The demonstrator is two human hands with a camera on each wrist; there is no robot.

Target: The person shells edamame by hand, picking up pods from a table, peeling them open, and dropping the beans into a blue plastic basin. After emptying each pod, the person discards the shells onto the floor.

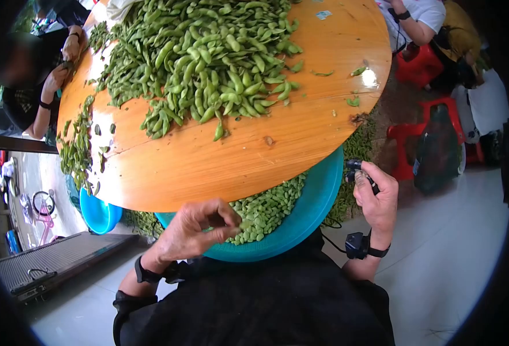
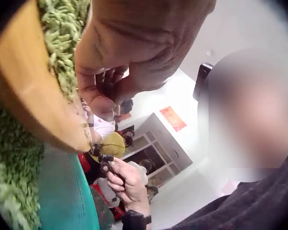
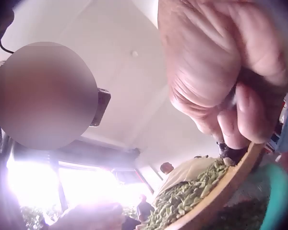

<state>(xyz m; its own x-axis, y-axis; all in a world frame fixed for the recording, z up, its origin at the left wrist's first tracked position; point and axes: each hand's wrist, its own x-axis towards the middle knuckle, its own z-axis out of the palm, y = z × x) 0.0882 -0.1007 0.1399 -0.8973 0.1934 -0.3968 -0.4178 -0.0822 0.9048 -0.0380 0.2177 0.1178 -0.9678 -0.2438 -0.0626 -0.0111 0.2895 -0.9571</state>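
No writing can be read; the red wall sign (image 2: 173,118) and the pale sticker (image 1: 323,14) are too blurred.

Bright daylight, fisheye vignette at edges, window glare, wrist views blurred close-up

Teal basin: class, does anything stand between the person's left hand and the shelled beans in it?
Nothing visible. The left hand is right over the shelled beans in the teal basin; the wooden table covers only its far part. The right hand, off to the side, grips a black device.
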